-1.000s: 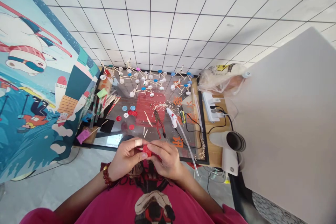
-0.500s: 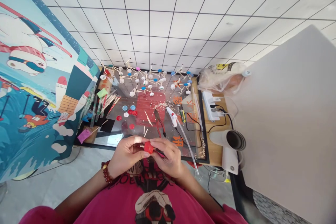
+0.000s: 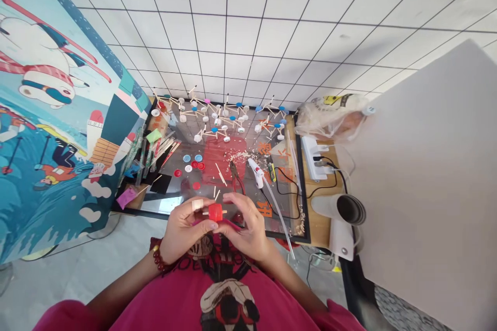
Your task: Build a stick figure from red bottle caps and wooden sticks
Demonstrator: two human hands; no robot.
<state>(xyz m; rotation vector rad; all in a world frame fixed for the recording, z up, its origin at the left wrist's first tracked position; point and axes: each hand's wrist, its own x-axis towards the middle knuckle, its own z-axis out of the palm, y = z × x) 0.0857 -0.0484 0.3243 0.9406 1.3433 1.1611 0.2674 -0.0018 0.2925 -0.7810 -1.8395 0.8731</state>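
Note:
My left hand (image 3: pixel 189 225) pinches a red bottle cap piece (image 3: pixel 215 212), seemingly two caps face to face, with a thin wooden stick poking out at both ends. A bandage wraps one finger of that hand. My right hand (image 3: pixel 245 222) is beside the caps, thumb and fingers apart, the thumb close to the piece's lower right; whether it touches I cannot tell. Beyond the hands lie loose red, blue and white caps (image 3: pixel 196 185), short wooden sticks (image 3: pixel 221 174), red-handled pliers (image 3: pixel 235 178) and a white glue gun (image 3: pixel 256 172) with a long clear glue stick.
Several small stick-and-cap models (image 3: pixel 217 129) stand along the table's back edge. Packaged sticks (image 3: pixel 153 152) lie at left. A power strip (image 3: pixel 312 158), paper cups (image 3: pixel 345 209) and a plastic bag (image 3: pixel 334 116) are at right. Wood scraps (image 3: pixel 241 156) are scattered mid-table.
My right fingers have come off the red caps and spread apart. More of the caps and the stick's right end now shows. The left hand still holds the piece.

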